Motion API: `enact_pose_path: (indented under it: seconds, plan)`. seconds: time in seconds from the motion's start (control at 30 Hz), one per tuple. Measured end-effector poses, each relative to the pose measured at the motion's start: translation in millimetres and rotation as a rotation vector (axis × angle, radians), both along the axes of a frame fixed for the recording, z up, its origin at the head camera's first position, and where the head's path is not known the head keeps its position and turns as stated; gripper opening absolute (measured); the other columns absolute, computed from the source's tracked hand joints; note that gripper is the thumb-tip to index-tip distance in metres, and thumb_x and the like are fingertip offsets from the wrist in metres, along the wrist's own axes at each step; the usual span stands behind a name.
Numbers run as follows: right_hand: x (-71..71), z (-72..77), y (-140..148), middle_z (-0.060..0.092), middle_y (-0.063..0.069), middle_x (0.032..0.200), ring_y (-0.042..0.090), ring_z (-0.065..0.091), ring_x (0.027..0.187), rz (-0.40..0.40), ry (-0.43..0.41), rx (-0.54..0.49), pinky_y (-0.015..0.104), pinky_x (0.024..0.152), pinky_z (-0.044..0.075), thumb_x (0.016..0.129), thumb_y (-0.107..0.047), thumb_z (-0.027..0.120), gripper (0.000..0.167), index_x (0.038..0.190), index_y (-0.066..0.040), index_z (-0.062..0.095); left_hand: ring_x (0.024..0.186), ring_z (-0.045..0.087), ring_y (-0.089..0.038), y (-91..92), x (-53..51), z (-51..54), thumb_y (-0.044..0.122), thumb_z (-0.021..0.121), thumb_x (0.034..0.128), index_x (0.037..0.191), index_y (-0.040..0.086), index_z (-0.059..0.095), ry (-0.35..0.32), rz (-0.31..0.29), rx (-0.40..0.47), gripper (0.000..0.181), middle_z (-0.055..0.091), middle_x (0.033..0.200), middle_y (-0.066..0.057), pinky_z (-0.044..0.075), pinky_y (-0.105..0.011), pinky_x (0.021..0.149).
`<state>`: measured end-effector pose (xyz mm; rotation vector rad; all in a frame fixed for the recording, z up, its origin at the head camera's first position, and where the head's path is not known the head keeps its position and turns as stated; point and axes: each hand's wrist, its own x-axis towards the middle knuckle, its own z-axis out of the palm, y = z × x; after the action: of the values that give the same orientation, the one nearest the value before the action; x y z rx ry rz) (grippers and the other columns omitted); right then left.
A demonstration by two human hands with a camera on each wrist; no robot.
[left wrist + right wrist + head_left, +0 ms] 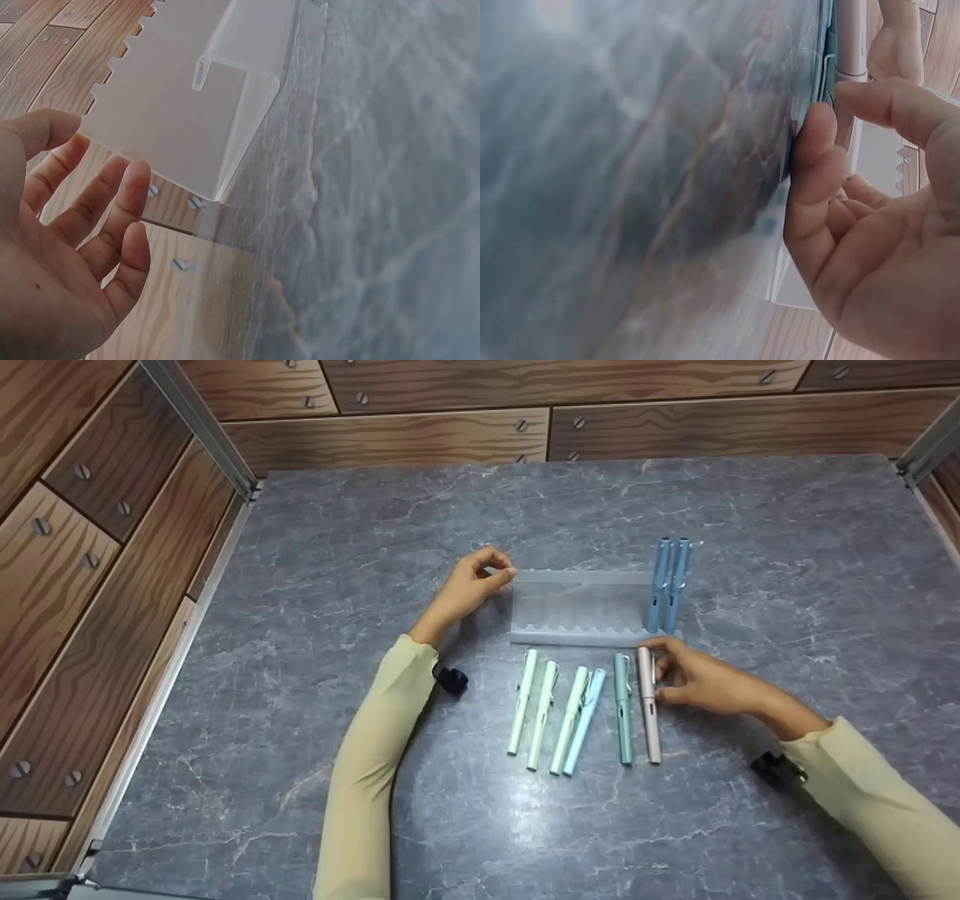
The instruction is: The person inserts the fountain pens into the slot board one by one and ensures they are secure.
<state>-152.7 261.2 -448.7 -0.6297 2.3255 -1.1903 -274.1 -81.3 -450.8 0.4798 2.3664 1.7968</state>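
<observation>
A clear, frosted pen rack (581, 604) with a notched front edge lies on the table. My left hand (472, 581) pinches its far left corner between thumb and index finger; in the left wrist view the other fingers (124, 247) stay loosely bent. Two blue pens (667, 585) rest side by side at the rack's right end. My right hand (701, 679) has its fingers curled about the capped end of a pinkish-grey pen (651, 727) lying on the table. In the right wrist view the thumb touches that pen (851, 37); part of the contact is hidden.
Left of the pinkish pen lie a dark green pen (623, 712), a light blue pen (585, 724) and three pale green pens (523, 701), in front of the rack. Wood-patterned walls (386, 439) border the grey marbled table (247, 720) behind and at the sides.
</observation>
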Motion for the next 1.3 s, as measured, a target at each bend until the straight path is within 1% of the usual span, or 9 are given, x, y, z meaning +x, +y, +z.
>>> enact_pose_path:
  seconds: [0.23,0.37,0.43,0.6,0.73,0.9,1.07,1.17,1.3]
  plan:
    - [-0.6,3.7,0,0.053,0.019,0.097,0.011,0.061,0.07,-0.027,-0.134,-0.089,0.024,0.058,0.053,0.083,0.01,0.058,0.073,0.143,0.005,0.019,0.084,0.063,-0.034,-0.8,0.8,0.3,0.011,0.063,0.0921,0.097,0.0,0.061,0.0,0.005,0.015,0.012,0.061,0.091,0.002,0.057,-0.048,0.08]
    - [-2.0,3.2,0,0.056,0.014,0.094,0.012,0.064,0.07,-0.041,-0.171,-0.116,0.027,0.061,0.057,0.084,0.011,0.057,0.072,0.144,0.005,0.017,0.079,0.062,-0.025,-1.3,1.3,0.1,0.011,0.063,0.092,0.097,-0.001,0.061,0.003,0.005,0.01,0.013,0.06,0.09,0.002,0.057,-0.048,0.08]
    - [-2.7,1.8,0,0.055,0.011,0.093,0.012,0.064,0.069,-0.047,-0.182,-0.123,0.028,0.062,0.058,0.084,0.011,0.056,0.072,0.144,0.005,0.017,0.079,0.062,-0.024,-1.5,1.5,0.1,0.011,0.063,0.092,0.097,-0.001,0.062,0.007,0.004,0.006,0.013,0.061,0.09,0.002,0.057,-0.048,0.08]
    - [-2.8,2.3,3,0.053,0.007,0.09,0.012,0.061,0.067,-0.048,-0.173,-0.146,0.028,0.06,0.057,0.082,0.013,0.055,0.073,0.144,0.005,0.016,0.083,0.063,-0.031,-1.6,1.2,0.1,0.011,0.063,0.0923,0.098,-0.002,0.062,0.017,-0.002,-0.002,0.014,0.061,0.091,0.0,0.057,-0.048,0.08]
    - [-2.8,5.8,5,0.055,0.003,0.085,0.012,0.061,0.066,-0.05,-0.148,-0.195,0.027,0.058,0.057,0.081,0.014,0.056,0.072,0.141,0.005,0.017,0.084,0.064,-0.031,-1.9,0.6,-0.4,0.013,0.062,0.0934,0.099,-0.001,0.061,0.012,-0.012,-0.015,0.015,0.061,0.094,-0.002,0.057,-0.046,0.08]
    - [-3.1,11.3,10,0.06,-0.001,0.084,0.014,0.064,0.069,-0.065,-0.112,-0.235,0.026,0.06,0.058,0.081,0.014,0.058,0.069,0.139,-0.001,0.024,0.092,0.064,-0.041,-1.4,0.8,0.3,0.013,0.062,0.094,0.099,-0.001,0.061,-0.001,-0.021,-0.008,0.015,0.062,0.096,-0.004,0.057,-0.047,0.082]
    - [-2.9,17.3,12,0.061,-0.002,0.086,0.014,0.065,0.07,-0.094,-0.085,-0.258,0.028,0.059,0.058,0.083,0.012,0.06,0.067,0.139,-0.008,0.027,0.09,0.065,-0.038,-0.7,0.6,0.1,0.012,0.063,0.0935,0.098,-0.001,0.061,0.002,-0.012,-0.005,0.014,0.062,0.094,-0.002,0.057,-0.047,0.082]
    - [-2.9,20.0,12,0.059,-0.003,0.086,0.012,0.064,0.067,-0.113,-0.065,-0.275,0.028,0.057,0.057,0.083,0.014,0.059,0.066,0.137,-0.01,0.028,0.087,0.064,-0.037,-0.6,0.3,-0.2,0.012,0.063,0.0934,0.098,-0.002,0.061,0.011,-0.015,-0.001,0.014,0.061,0.093,-0.001,0.057,-0.047,0.081]
    - [-3.5,23.3,11,0.057,-0.004,0.087,0.008,0.06,0.064,-0.153,-0.042,-0.259,0.026,0.056,0.056,0.085,0.013,0.057,0.063,0.135,-0.012,0.028,0.086,0.064,-0.038,-0.5,-0.5,-0.7,0.012,0.062,0.0931,0.098,-0.002,0.061,0.021,-0.017,0.004,0.014,0.061,0.091,0.0,0.057,-0.047,0.08]
